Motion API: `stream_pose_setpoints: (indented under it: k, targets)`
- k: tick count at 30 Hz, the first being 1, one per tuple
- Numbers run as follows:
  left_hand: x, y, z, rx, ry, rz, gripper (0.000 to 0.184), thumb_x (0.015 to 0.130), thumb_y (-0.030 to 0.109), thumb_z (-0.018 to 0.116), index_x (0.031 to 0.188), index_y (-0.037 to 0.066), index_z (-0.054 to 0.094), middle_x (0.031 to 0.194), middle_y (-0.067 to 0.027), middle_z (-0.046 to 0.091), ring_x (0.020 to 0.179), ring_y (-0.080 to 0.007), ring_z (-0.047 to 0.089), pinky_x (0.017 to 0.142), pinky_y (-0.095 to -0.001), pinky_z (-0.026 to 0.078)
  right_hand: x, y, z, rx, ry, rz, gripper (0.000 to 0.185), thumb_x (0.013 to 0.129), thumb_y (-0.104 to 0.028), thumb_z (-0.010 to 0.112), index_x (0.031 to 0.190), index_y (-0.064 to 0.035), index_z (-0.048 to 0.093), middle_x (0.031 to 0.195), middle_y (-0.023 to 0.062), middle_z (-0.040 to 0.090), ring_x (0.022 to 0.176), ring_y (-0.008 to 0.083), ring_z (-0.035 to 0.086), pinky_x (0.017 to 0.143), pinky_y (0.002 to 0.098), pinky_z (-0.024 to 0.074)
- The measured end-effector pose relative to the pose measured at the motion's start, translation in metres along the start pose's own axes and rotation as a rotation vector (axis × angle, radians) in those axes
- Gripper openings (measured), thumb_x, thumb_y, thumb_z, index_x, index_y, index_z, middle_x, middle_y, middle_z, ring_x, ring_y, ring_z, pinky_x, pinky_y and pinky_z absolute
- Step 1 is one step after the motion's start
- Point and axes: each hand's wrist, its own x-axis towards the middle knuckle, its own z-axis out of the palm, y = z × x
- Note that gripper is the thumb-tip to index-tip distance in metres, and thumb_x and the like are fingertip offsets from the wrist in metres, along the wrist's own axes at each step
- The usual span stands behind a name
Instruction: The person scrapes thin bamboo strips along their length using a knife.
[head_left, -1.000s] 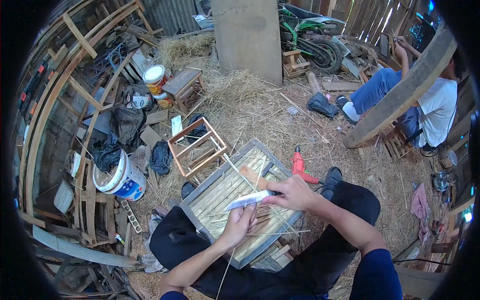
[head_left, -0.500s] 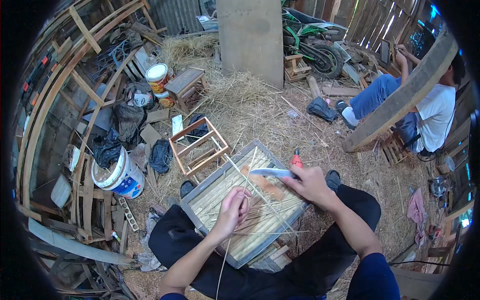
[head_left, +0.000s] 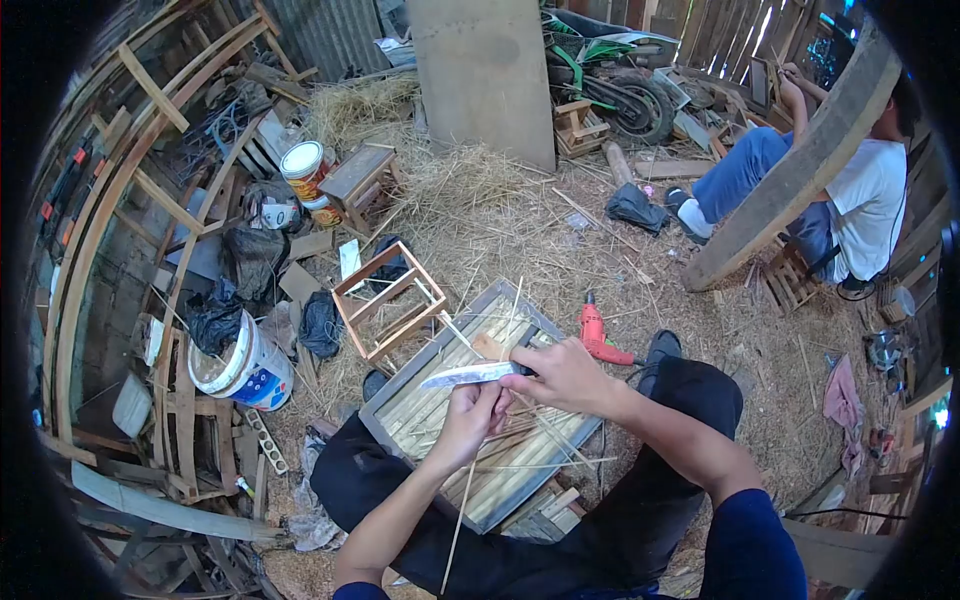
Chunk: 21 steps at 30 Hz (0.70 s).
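My right hand (head_left: 570, 377) is closed around the handle of a knife (head_left: 465, 376), its broad blade pointing left. Between the fingers of my left hand (head_left: 472, 425) is a thin strip (head_left: 461, 520) of what looks like bamboo or cane. The strip runs from below that hand up past the knife. The blade lies just above my left fingers, across the strip; whether it touches is unclear. Beneath both hands is a slatted wooden panel (head_left: 388, 400) with a dark frame, strewn with several more thin strips (head_left: 545, 462).
A small wooden frame (head_left: 425, 292) stands at the panel's far left corner. A red power drill (head_left: 598, 335) lies right of it on straw-covered ground. A white bucket (head_left: 255, 365) is at the left. Another person (head_left: 865, 225) sits behind a slanted post (head_left: 800, 165) at the right.
My right hand has brought the knife left and down, to just above my left hand. The drill now shows fully. My left hand keeps its hold on the strip.
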Motion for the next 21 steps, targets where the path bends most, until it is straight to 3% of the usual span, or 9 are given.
stream_pose_setpoints:
  k: [9,12,15,17,19,21]
  targets:
    - [-0.012,-0.012,0.002,-0.023,0.01,0.01,0.019,0.105,0.025,0.046,0.104,0.006,0.049,0.066,0.0027,0.041,0.045,-0.0052,0.032,0.041,-0.0233,0.027,-0.006,0.009,0.002,0.049,-0.053,-0.025,0.037,0.093,-0.048,0.057,0.095,-0.0111,0.062,0.057,0.0165,0.057,0.055,0.0388,0.06,0.052,0.0484,0.0447]
    - [-0.019,-0.005,0.002,0.0,0.084,0.0,0.02,0.105,0.026,0.046,0.106,0.006,0.049,0.065,0.0028,0.041,0.045,-0.005,0.032,0.041,-0.0231,0.027,-0.006,0.015,-0.008,-0.013,-0.057,-0.016,0.029,0.092,-0.037,0.063,0.094,-0.009,0.064,0.057,0.0139,0.057,0.052,0.0343,0.059,0.05,0.0432,0.0439]
    - [-0.025,-0.002,0.001,-0.016,0.075,0.006,0.02,0.105,0.026,0.046,0.107,0.006,0.049,0.066,0.0033,0.04,0.047,-0.0046,0.033,0.041,-0.023,0.027,-0.008,0.028,-0.008,-0.022,0.072,0.086,0.04,0.093,-0.049,0.057,0.088,-0.01,0.064,0.056,0.015,0.057,0.055,0.0359,0.061,0.053,0.0462,0.046]
    - [-0.039,-0.001,0.01,0.058,0.019,-0.004,0.019,0.105,0.025,0.045,0.107,0.007,0.049,0.066,0.0035,0.041,0.048,-0.004,0.033,0.041,-0.0224,0.027,-0.002,0.051,-0.013,0.116,0.297,0.403,0.039,0.094,-0.048,0.057,0.088,-0.0094,0.064,0.057,0.0154,0.057,0.055,0.0349,0.061,0.053,0.0457,0.0463]
    - [-0.047,-0.008,0.011,0.018,-0.078,-0.003,0.017,0.105,0.025,0.043,0.108,0.009,0.049,0.066,0.0037,0.04,0.049,-0.0036,0.033,0.041,-0.021,0.026,-0.006,0.072,-0.039,-0.047,0.308,0.45,0.039,0.094,-0.046,0.057,0.086,-0.0081,0.063,0.059,0.0156,0.058,0.055,0.0347,0.061,0.053,0.0453,0.0462]
    - [-0.043,-0.008,-0.001,-0.058,-0.013,-0.033,0.018,0.106,0.025,0.042,0.109,0.009,0.049,0.066,0.0037,0.039,0.048,-0.0039,0.032,0.04,-0.0206,0.025,-0.005,0.075,-0.046,-0.126,0.313,0.45,0.038,0.094,-0.044,0.057,0.086,-0.0073,0.062,0.059,0.0157,0.059,0.054,0.0344,0.061,0.052,0.0446,0.0459]
